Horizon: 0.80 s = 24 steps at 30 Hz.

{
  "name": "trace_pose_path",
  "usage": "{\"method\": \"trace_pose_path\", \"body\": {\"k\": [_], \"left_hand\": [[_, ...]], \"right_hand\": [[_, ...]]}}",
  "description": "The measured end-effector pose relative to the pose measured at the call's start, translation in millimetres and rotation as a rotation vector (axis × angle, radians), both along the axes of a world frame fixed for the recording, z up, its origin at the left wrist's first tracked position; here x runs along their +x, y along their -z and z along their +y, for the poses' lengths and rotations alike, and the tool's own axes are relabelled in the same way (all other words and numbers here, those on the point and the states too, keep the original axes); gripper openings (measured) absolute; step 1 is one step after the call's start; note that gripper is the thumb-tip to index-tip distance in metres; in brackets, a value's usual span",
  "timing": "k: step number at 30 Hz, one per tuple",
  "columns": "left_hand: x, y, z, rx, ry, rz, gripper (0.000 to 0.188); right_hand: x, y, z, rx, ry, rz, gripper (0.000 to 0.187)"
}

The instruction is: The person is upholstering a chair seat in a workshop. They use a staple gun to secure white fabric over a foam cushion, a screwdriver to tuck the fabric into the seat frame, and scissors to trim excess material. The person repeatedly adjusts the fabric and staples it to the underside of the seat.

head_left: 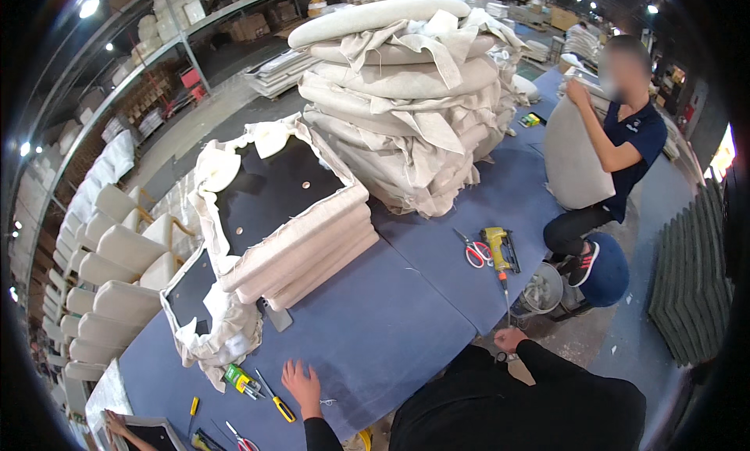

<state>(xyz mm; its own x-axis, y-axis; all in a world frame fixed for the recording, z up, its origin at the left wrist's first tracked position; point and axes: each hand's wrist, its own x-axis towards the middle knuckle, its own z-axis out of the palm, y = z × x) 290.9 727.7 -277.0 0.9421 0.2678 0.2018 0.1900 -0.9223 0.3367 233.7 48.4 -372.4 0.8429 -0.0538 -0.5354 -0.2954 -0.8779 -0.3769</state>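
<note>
My left hand [302,385] is over the near edge of the blue-covered table [375,310], its fingers spread and nothing in them. Beside it lie a screwdriver [278,400] with a yellow and black handle and a green and yellow pack of staples [241,379]. My right hand [510,340] is closed near my body, just off the table edge. A small dark ring shows under its fingers, but what it holds is too small to name. Above it, the air hose [505,293] hangs from a yellow staple gun [500,250]. Red-handled scissors [476,253] lie next to the gun.
Cream padded seat panels [301,248] are stacked at left, with a tall fabric-covered pile [406,99] behind. At right, a seated co-worker [617,139] holds a grey padded panel [574,154]. A bucket [543,288] stands below the table edge. Another person's hand [117,426] shows lower left.
</note>
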Motion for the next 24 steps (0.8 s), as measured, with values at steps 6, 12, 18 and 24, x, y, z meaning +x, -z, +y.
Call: {"method": "trace_pose_path", "body": {"k": [6,12,18,24], "left_hand": [[135.5,-207.8,-127.5,-0.045,0.277,-0.426,0.019],[287.9,-411.4,-298.8,0.201,0.835,-0.671,0.013],[460.2,-564.2,-400.2,0.736,0.515,-0.878,0.075],[516.8,-585.6,-401.5,0.486,0.738,-0.468,0.087]], "right_hand": [[77.6,-30.0,12.7,0.383,0.062,-0.061,0.033],[143.3,0.4,-7.9,0.424,-0.229,-0.142,0.037],[222.7,-92.6,-30.2,0.542,-0.506,-0.024,0.066],[334.9,-421.6,-10.3,0.955,-0.335,-0.861,0.046]]}}
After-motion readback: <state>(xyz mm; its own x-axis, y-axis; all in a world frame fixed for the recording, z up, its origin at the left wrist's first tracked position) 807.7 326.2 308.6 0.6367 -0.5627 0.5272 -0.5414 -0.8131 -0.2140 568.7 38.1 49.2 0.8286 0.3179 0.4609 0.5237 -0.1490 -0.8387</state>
